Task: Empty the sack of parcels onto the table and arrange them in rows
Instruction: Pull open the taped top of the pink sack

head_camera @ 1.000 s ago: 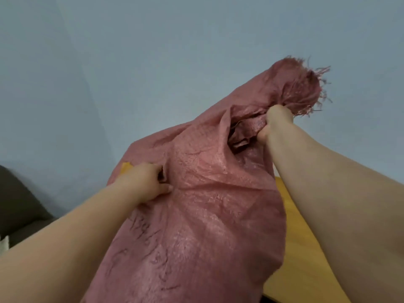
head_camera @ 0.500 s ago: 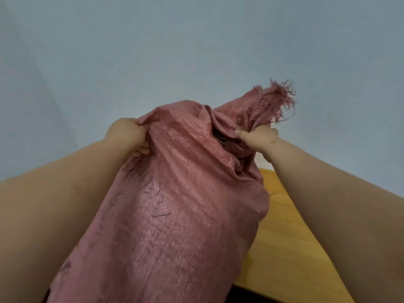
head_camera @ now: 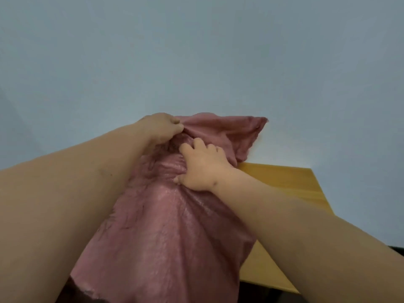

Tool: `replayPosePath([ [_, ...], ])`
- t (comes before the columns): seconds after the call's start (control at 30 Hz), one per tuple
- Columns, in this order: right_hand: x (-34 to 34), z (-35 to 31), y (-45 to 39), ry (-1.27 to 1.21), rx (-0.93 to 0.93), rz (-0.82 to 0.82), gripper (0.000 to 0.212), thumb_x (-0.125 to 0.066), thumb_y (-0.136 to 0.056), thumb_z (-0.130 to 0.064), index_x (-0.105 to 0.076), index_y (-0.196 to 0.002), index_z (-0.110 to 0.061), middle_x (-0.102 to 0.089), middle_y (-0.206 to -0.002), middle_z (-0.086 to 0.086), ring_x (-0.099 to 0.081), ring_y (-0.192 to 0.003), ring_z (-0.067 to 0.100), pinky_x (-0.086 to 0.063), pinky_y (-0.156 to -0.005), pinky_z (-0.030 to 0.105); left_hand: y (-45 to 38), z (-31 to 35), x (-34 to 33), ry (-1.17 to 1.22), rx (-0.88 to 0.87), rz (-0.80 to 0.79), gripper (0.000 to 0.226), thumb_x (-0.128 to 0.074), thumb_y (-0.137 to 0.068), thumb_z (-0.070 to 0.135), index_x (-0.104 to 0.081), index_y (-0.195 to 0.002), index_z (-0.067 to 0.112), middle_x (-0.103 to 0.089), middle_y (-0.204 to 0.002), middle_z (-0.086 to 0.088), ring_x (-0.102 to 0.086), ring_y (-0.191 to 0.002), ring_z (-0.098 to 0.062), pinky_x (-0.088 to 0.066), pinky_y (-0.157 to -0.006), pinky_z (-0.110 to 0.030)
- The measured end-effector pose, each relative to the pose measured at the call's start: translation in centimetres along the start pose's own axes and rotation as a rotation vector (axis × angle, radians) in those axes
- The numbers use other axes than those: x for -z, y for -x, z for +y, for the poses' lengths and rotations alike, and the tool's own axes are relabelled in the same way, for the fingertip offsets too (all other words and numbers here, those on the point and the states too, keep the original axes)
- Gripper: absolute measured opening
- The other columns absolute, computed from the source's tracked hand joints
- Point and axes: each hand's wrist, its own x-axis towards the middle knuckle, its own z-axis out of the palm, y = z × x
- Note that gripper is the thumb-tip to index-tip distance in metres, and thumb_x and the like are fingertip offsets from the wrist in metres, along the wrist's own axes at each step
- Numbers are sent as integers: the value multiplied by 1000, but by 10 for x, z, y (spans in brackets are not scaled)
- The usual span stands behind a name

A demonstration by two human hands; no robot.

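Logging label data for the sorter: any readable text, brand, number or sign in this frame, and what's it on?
Nothing readable.
Dark handwritten marks on the pink sack, near the left forearm: too blurred to read.
No print on the wooden table, the wall, the left hand or the right hand.

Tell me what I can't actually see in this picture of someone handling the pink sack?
- Parcels: none visible in the head view; the pink sack hides whatever is inside.
- Sack's lower end: cut off by the bottom edge.
- Table: mostly covered by the sack and right arm.
- Left hand: fingertips buried in gathered cloth.
- Right hand: its palm is hidden against the sack.
- Dark marks on the sack: too blurred to read.
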Motion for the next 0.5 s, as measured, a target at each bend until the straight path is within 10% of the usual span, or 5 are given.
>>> replayPosePath([
  [0.07, -4, 13, -4, -7, -20, 28, 62, -58, -88, -58, -37, -139, -29, -35, -142, 6, -36, -130, 40, -34, -106, 58, 6, -7, -1, -53, -37, -82, 58, -66, -77, 55, -64, -122, 19, -71, -111, -2, -67, -105, -25, -53, -85, -39],
  [0.2, -18, 50, -19, -57, -114, 11, 51, -49, -97, -45, -37, -142, -25, -31, -153, 6, -29, -139, 42, -33, -110, 58, 22, -24, 11, -73, -24, -127, 124, -76, -54, 69, -20, -157, 29, -31, -160, 5, -34, -144, -20, -31, -118, -44],
  [0.5, -20, 69, -32, -80, -243, 49, 32, -45, -99, -29, -58, -129, -26, -34, -131, 16, -47, -119, 43, -44, -105, 44, 62, -98, 12, -574, 103, -402, 139, -89, -58, 56, -1, -160, 24, -9, -166, 1, -12, -152, -21, -16, -123, -38],
])
